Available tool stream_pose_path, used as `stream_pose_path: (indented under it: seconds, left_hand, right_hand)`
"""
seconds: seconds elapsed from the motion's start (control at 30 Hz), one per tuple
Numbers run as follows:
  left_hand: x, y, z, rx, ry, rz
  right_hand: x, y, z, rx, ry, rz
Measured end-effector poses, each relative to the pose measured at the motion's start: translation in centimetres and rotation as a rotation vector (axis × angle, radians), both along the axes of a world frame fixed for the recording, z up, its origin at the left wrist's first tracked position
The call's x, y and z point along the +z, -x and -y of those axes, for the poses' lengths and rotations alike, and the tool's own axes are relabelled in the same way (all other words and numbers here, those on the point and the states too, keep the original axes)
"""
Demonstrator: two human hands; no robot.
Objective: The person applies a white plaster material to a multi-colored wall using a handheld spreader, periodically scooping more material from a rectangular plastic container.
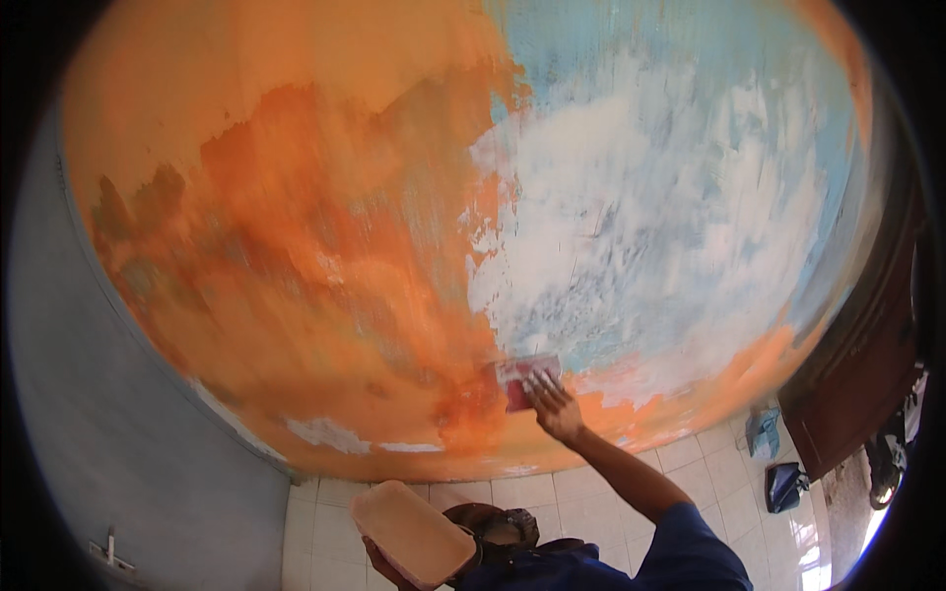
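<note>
My right hand (554, 406) presses a flat reddish putty spreader (517, 397) against the lower middle of a painted wall. White filler smears the tool and my fingertips. The tool sits where the orange part of the wall (286, 236) meets a blue part (680, 25) covered with broad white filler patches (611, 207). Low on the left, my left hand (382, 563) grips a pale peach rectangular tray (409, 532) by its side, the tray tilted. Most of that hand is hidden behind the tray.
A grey door or panel (148, 394) with a latch (112, 557) stands at left. Below the wall lies white tiled floor (690, 480). A dark round object (473, 512) is by my body. At right are a light blue bag (763, 433), a dark blue bag (783, 488) and a brown door (852, 394).
</note>
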State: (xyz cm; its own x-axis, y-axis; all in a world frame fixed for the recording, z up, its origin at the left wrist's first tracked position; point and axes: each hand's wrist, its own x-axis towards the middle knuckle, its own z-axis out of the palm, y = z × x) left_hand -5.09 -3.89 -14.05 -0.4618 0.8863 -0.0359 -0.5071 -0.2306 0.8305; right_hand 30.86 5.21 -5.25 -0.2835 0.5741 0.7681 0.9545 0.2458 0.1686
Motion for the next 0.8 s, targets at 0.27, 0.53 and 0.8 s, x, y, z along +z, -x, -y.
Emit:
stream_pose_path:
  seconds: [0.27,0.53,0.8]
  left_hand:
    - [8.0,1.0,0.3,-0.461,-0.123,0.554]
    - [6.4,-3.7,-1.8,0.671,-0.329,-0.569]
    - [8.2,1.3,1.2,-0.581,-0.135,0.6]
  right_hand:
    - [31.1,0.4,-2.6,-0.013,-0.603,0.061]
    - [21.4,-2.0,-5.6,-0.083,-0.397,-0.028]
    - [-0.2,-2.4,1.9,-0.004,-0.099,-0.184]
